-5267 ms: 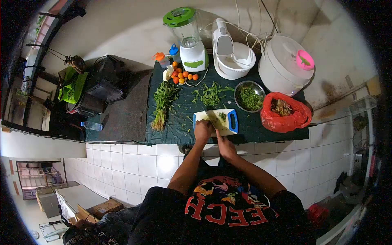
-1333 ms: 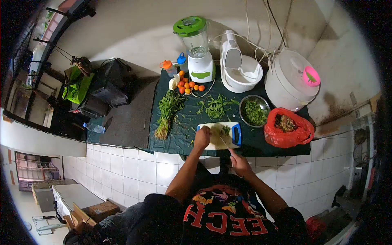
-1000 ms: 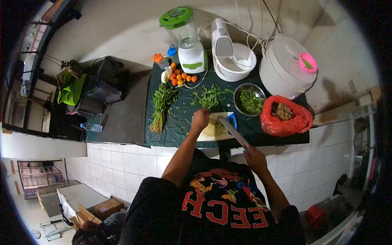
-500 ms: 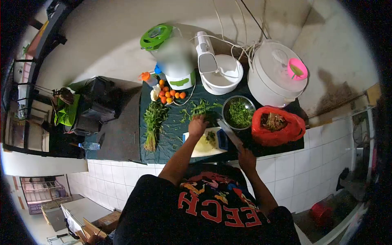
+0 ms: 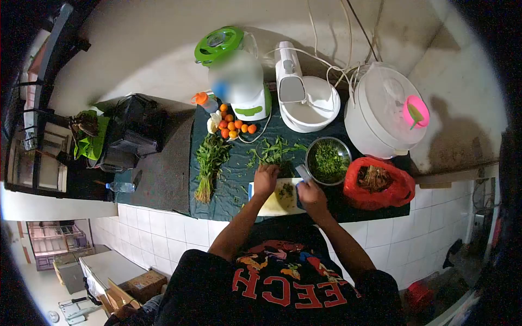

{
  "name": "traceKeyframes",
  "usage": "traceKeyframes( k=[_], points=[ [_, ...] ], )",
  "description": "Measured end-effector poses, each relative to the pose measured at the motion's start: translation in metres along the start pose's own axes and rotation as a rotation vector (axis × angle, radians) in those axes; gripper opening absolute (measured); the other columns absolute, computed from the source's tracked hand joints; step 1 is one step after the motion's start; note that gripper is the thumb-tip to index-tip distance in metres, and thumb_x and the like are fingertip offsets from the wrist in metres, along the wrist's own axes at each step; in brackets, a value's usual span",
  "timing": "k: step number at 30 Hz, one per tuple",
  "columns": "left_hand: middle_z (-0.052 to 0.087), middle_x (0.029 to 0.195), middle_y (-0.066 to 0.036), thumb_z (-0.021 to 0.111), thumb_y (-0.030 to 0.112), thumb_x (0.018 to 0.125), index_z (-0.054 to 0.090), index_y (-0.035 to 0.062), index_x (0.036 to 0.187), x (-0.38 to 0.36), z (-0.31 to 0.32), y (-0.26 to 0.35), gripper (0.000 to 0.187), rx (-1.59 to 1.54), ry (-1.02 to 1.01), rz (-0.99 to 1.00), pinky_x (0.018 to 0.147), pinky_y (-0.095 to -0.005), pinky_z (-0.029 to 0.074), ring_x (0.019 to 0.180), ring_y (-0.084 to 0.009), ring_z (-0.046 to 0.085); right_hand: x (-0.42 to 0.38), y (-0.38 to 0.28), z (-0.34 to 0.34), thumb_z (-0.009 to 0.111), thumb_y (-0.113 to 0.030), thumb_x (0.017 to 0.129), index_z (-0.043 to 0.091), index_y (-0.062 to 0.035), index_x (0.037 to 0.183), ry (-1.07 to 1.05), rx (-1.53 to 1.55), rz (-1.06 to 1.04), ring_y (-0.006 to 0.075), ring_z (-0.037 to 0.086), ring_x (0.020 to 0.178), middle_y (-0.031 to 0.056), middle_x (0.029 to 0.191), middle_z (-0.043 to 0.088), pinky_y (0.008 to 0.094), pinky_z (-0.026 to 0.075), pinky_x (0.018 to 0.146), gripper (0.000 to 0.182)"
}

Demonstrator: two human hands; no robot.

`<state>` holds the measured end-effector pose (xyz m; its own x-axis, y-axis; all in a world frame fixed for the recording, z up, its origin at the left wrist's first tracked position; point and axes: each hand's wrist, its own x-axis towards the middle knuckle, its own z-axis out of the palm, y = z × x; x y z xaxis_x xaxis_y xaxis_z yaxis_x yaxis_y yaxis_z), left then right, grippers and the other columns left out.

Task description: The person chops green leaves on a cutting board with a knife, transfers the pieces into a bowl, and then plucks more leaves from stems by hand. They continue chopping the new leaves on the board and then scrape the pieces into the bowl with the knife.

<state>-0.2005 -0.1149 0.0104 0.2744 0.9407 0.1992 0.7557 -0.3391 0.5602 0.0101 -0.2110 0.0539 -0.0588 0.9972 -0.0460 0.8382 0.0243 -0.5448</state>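
A white cutting board [image 5: 277, 202] with blue ends lies at the table's front edge, with small chopped green bits [image 5: 285, 189] on it. My left hand [image 5: 266, 180] is closed over leafy greens [image 5: 273, 151] at the board's far edge; its fingertips are partly hidden. My right hand [image 5: 312, 196] grips a knife by its handle, the blade [image 5: 303, 173] pointing away from me beside the board's right end. Right of the knife stands a metal bowl [image 5: 348, 171] holding chopped greens [image 5: 328, 159].
On the left lie a bunch of leafy stems [image 5: 210, 168] and several tomatoes [image 5: 232, 126]. Behind stand a blender [image 5: 251, 103], a white stand mixer [image 5: 291, 81] and a large white container [image 5: 375, 119]. A red plastic bag [image 5: 380, 195] sits right. A person's hand [image 5: 125, 311] shows at lower left.
My right hand has moved left with the knife, from beyond the board's right side to its right end. My left hand stays at the greens. The whole view has shifted slightly.
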Motion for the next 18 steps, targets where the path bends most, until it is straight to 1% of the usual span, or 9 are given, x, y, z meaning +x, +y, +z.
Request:
traceKeyframes(
  k=[2,4,5,7,8,11,13,14,18],
  points=[
    [0.068,0.097,-0.017,0.068,0.016,0.091,0.073,0.0072,0.101,-0.005,-0.001,0.001,0.015,-0.022,0.029,0.024,0.085,-0.0484,0.051,0.097,-0.0387,0.063,0.049,-0.016,0.024,0.057,-0.015,0.097,0.067,-0.0004,0.095,0.182,0.052,-0.098,0.0438,0.064,0.086,0.0211,0.092,0.063,0.0522,0.054,0.074,0.018],
    [0.069,0.101,-0.019,0.065,0.013,0.092,0.073,0.0056,0.105,-0.008,0.0,-0.002,0.016,-0.099,-0.027,-0.04,0.085,-0.0481,0.051,0.097,-0.0404,0.064,0.094,-0.024,0.048,0.061,-0.016,0.097,0.068,0.0017,0.095,0.122,0.056,0.073,0.0439,0.064,0.087,0.0239,0.095,0.064,0.0522,0.054,0.074,0.019],
    [0.069,0.101,-0.019,0.065,0.013,0.092,0.073,0.0056,0.105,-0.011,-0.001,-0.002,0.016,-0.101,-0.027,-0.04,0.085,-0.0481,0.051,0.097,-0.0404,0.064,0.108,-0.028,0.051,0.061,-0.016,0.097,0.068,0.0017,0.095,0.122,0.054,0.074,0.0439,0.064,0.087,0.0239,0.095,0.064,0.0522,0.054,0.074,0.019],
    [0.071,0.103,-0.02,0.064,0.012,0.094,0.072,0.0034,0.107,-0.014,-0.01,0.002,0.017,-0.269,-0.017,-0.08,0.084,-0.0468,0.054,0.095,-0.0415,0.066,0.131,-0.038,0.054,0.066,-0.017,0.095,0.069,0.0021,0.093,0.167,0.094,0.185,0.0431,0.066,0.088,0.024,0.095,0.064,0.0516,0.055,0.076,0.02],
    [0.071,0.103,-0.02,0.064,0.012,0.094,0.072,0.0034,0.107,-0.013,-0.017,0.003,0.017,-0.268,-0.01,-0.075,0.084,-0.0468,0.054,0.095,-0.0415,0.066,0.137,-0.041,0.054,0.066,-0.017,0.095,0.069,0.0021,0.093,0.174,0.094,0.179,0.0431,0.066,0.088,0.024,0.095,0.064,0.0516,0.055,0.076,0.02],
    [0.072,0.105,-0.022,0.064,0.013,0.095,0.072,0.002,0.109,-0.019,-0.04,0.009,0.019,-0.254,-0.121,-0.17,0.082,-0.045,0.056,0.092,-0.0402,0.069,0.148,-0.038,0.068,0.069,-0.019,0.093,0.07,0.0026,0.094,0.066,0.04,0.255,0.0419,0.068,0.088,0.0237,0.096,0.064,0.0516,0.057,0.075,0.021],
    [0.073,0.104,-0.022,0.065,0.014,0.096,0.072,0.0016,0.11,-0.025,-0.045,0.004,0.021,-0.329,-0.2,-0.236,0.079,-0.0431,0.056,0.09,-0.0367,0.071,0.154,-0.035,0.074,0.07,-0.018,0.092,0.071,0.0021,0.088,0.045,-0.065,0.266,0.0416,0.07,0.086,0.0221,0.091,0.067,0.0522,0.058,0.073,0.021],
    [0.073,0.104,-0.022,0.065,0.014,0.096,0.072,0.0016,0.11,-0.029,-0.047,0.002,0.021,-0.329,-0.195,-0.242,0.079,-0.0431,0.056,0.09,-0.0367,0.071,0.155,-0.032,0.078,0.072,-0.022,0.09,0.071,0.0024,0.082,0.039,-0.058,0.279,0.042,0.071,0.082,0.021,0.086,0.069,0.0528,0.058,0.07,0.026],
    [0.074,0.101,-0.021,0.066,0.017,0.095,0.073,0.0017,0.112,-0.029,-0.049,-0.006,0.024,-0.323,-0.177,-0.259,0.078,-0.0423,0.057,0.088,-0.0346,0.073,0.158,-0.031,0.076,0.072,-0.025,0.088,0.07,0.0028,0.078,0.029,-0.07,0.228,0.0411,0.071,0.079,0.0205,0.084,0.071,0.0519,0.059,0.071,0.03]
  ],
)
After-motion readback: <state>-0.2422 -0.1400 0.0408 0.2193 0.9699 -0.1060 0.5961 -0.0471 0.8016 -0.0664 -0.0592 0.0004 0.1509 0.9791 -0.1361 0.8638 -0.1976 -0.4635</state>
